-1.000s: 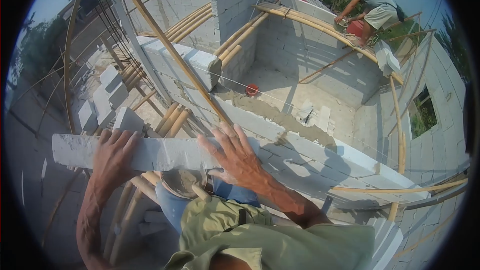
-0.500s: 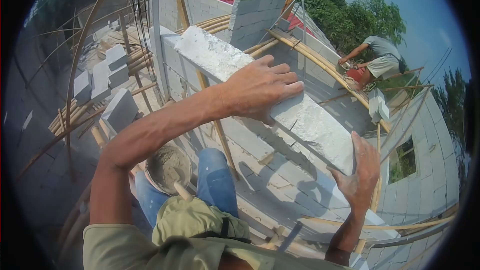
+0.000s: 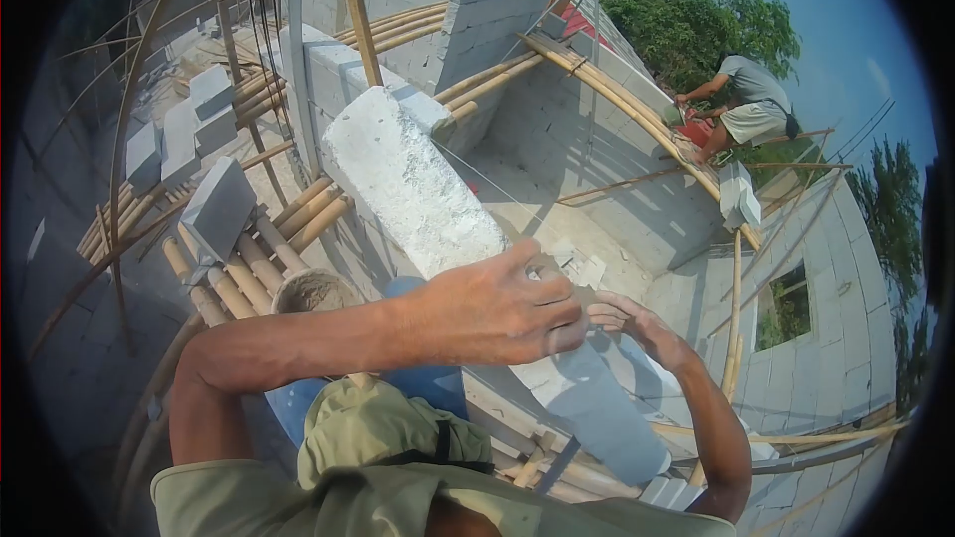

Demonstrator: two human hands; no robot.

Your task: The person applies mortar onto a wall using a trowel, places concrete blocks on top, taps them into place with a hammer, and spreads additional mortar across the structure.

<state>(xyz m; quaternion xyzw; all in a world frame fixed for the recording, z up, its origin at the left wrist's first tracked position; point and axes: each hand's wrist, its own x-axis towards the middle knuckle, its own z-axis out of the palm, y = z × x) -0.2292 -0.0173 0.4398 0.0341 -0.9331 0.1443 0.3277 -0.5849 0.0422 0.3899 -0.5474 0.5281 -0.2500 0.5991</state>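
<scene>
A long, rough white block lies diagonally along the top of the wall in front of me. My left hand is over its middle with fingers curled closed. Close by, on the block's far side, my right hand reaches toward the left one, its fingers bent and pressed together. Something small and greyish shows between the two hands, too hidden to name. The block's lower part lies in shadow below my hands. At my knees stands a bucket of grey mortar, partly covered by my left forearm.
Loose blocks sit on bamboo poles at left. A thin upright post rises beyond the block. Across the walled room, another person crouches by a bamboo rail. A block wall with a window opening stands at right.
My right hand has left the block's lower end and come in beside my left hand. The left hand has shifted lower in view, and the block appears at a steeper angle.
</scene>
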